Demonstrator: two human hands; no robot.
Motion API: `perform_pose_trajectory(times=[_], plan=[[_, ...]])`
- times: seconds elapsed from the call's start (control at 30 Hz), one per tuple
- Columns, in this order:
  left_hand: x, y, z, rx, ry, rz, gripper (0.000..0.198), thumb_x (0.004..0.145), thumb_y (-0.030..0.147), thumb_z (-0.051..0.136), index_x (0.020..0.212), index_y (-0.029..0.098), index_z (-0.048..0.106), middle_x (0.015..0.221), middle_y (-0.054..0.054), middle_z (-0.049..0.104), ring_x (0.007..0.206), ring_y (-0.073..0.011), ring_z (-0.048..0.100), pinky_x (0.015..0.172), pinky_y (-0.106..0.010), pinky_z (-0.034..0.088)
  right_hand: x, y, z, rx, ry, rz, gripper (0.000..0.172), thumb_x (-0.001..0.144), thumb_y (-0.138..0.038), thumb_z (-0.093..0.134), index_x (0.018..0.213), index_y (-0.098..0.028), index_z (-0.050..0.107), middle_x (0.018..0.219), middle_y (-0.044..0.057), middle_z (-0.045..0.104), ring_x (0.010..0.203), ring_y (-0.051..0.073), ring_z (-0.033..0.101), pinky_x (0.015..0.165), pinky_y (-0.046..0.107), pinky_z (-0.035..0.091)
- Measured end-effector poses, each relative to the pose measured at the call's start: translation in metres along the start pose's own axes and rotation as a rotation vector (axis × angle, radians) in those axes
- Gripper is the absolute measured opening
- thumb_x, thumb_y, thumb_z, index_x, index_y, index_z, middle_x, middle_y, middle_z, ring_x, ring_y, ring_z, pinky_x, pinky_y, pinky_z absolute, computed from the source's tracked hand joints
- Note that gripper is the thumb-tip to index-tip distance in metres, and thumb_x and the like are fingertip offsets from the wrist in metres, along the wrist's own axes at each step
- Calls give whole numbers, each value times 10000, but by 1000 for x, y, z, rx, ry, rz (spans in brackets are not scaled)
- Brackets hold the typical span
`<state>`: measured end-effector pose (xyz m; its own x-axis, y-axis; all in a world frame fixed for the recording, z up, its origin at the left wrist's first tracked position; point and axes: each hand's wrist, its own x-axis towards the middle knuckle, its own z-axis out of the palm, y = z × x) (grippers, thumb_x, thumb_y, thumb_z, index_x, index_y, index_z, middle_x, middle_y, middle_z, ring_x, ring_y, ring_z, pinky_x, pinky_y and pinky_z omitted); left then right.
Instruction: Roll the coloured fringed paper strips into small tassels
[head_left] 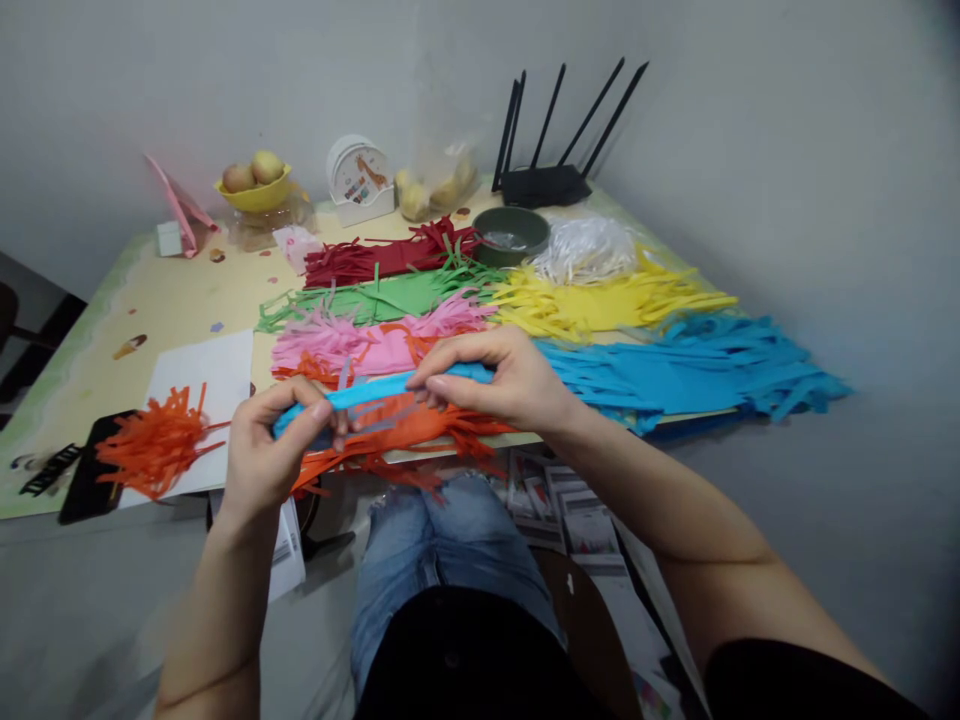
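Note:
A blue strip of material [373, 390] is stretched between my two hands, above the table's front edge. My left hand [277, 435] is closed on its left end, thumb on top. My right hand [487, 375] pinches it toward the right end, with a bit of blue showing past the fingers. Beneath the strip lies fringed orange material [405, 425]. Beyond are fringed pink [386, 350], green [397, 297] and dark red [375, 262] pieces. Fringed blue [675, 370] and yellow [607, 303] piles lie to the right.
An orange tassel [154, 440] lies on white paper [232, 370] and a black phone [84, 490] at left. Behind stand a yellow fruit bowl [255, 197], a coaster holder [364, 208], a dark bowl [514, 250], white strips [589, 250] and a black router [544, 187].

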<state>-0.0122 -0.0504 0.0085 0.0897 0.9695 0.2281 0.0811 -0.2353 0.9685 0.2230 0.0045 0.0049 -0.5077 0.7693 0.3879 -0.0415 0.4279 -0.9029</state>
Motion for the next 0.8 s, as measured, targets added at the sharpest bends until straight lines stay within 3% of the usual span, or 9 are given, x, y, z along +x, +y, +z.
perform_pose_trajectory(times=[0.1,0.17,0.2,0.27,0.37,0.47,0.63,0.8], plan=[[-2,-2,0,282,62,48,307,845,289,685,607,183,522,587,4,605,605,-143,636,616,-260,507,-3,-4,1,-225,54,-46,141,847,-245,683,935,-160,752,933,56,771,810,153,704,736,242,533],[-2,-2,0,392,73,92,176,839,273,702,737,187,587,618,17,628,607,-137,645,598,-239,494,-5,-5,1,-352,77,-60,212,854,-209,670,1055,-174,728,1045,62,762,872,163,703,762,249,519],[-2,-2,-1,421,65,110,103,840,261,703,860,193,628,640,22,645,602,-133,648,589,-232,490,-5,-5,1,-398,80,-62,214,858,-200,664,1061,-173,722,1037,60,761,866,163,699,751,246,510],[-2,-1,-1,466,31,131,213,854,246,688,1060,205,653,685,19,684,611,-132,659,605,-230,500,-6,-4,1,-446,80,-62,130,866,-192,654,974,-165,719,913,43,757,790,149,680,698,232,484],[-3,1,-2,522,14,134,128,873,268,670,967,195,716,759,-23,738,699,-153,695,693,-256,541,-5,-4,0,-410,82,-55,37,854,-192,665,864,-161,683,817,24,729,732,134,651,664,224,468],[-5,1,1,397,70,52,114,846,295,709,869,186,734,819,-50,769,732,-180,727,723,-285,586,-5,-4,1,-210,61,-14,62,866,-219,663,870,-158,654,837,36,730,757,137,681,693,235,518],[-6,0,8,-2,156,-155,190,796,269,758,970,192,761,771,-43,772,626,-182,730,697,-329,632,-4,1,4,114,31,54,123,885,-238,651,934,-153,725,859,43,760,732,127,733,714,237,600],[-3,-10,9,-174,156,-198,103,731,238,774,805,167,773,681,-46,745,557,-169,702,614,-303,623,-1,12,0,269,-32,114,189,833,-308,723,928,-160,794,813,53,780,738,151,748,707,256,625]])
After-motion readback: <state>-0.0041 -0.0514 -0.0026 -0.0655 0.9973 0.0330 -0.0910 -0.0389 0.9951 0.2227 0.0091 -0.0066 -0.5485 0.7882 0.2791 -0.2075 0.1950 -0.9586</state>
